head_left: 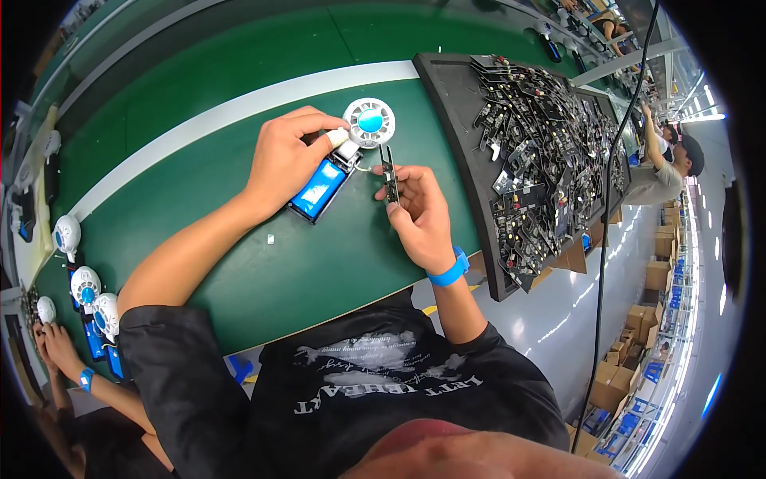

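the left hand (291, 148) has its grip narrowed on the neck of a round white slotted plastic head (370, 120) with a blue centre, over the green worktop (239, 307); a shiny blue rectangular pack (317, 189) sits just nearer. right of it, the right hand (420, 214) pinches a slim dark forked strip (390, 180) in its grip. farther right, a shallow black tray (452, 88) bears heaped dark parts (550, 144).

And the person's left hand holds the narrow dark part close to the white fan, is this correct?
Not quite: the head view shows the narrow dark part in the right hand. It is indeed close to the white fan.
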{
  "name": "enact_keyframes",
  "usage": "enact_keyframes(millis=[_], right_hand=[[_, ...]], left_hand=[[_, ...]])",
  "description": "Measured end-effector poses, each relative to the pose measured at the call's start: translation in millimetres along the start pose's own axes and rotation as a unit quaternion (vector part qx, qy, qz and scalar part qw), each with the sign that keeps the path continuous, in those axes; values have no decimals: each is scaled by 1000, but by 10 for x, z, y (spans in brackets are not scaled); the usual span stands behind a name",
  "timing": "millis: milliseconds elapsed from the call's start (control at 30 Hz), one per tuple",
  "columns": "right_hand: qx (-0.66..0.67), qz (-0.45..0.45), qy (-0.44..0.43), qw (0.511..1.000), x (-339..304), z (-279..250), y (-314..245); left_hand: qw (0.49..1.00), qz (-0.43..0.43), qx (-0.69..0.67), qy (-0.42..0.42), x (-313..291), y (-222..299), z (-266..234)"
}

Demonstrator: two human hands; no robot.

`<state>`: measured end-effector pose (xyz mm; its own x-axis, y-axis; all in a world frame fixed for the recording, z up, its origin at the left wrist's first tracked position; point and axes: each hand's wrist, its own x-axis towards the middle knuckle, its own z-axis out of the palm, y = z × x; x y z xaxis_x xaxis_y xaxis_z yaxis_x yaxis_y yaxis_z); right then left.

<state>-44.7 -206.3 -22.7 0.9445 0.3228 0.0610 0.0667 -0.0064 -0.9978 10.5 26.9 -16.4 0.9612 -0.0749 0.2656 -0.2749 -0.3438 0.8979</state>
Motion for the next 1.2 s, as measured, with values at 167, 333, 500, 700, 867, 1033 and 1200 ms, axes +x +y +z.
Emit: enact_keyframes(millis=[167, 333, 500, 700, 867, 1033, 1200], right_hand=[[20, -6, 1, 1000, 28, -8, 7], [11, 1, 3, 1000, 5, 4, 18], [-12, 15, 8, 1000, 35, 10, -24], [-12, 21, 17, 1000, 21, 16, 8], [-45, -52, 62, 996, 8, 64, -3], [-236, -121, 92, 960, 12, 31, -68], [-268, -154, 148, 940, 0, 97, -47]], left_hand=[[990, 83, -104, -36, 53, -101, -11], [971, 2, -148, -187, 60, -112, -75], [960, -15, -151, -238, 91, -130, -101], [968, -31, -153, -197, 47, -97, -87], [990, 26, -68, -122, -25, 18, -56], [993, 95, 13, -63, -80, 123, 11], [971, 202, 121, -35, -109, 200, 59]])
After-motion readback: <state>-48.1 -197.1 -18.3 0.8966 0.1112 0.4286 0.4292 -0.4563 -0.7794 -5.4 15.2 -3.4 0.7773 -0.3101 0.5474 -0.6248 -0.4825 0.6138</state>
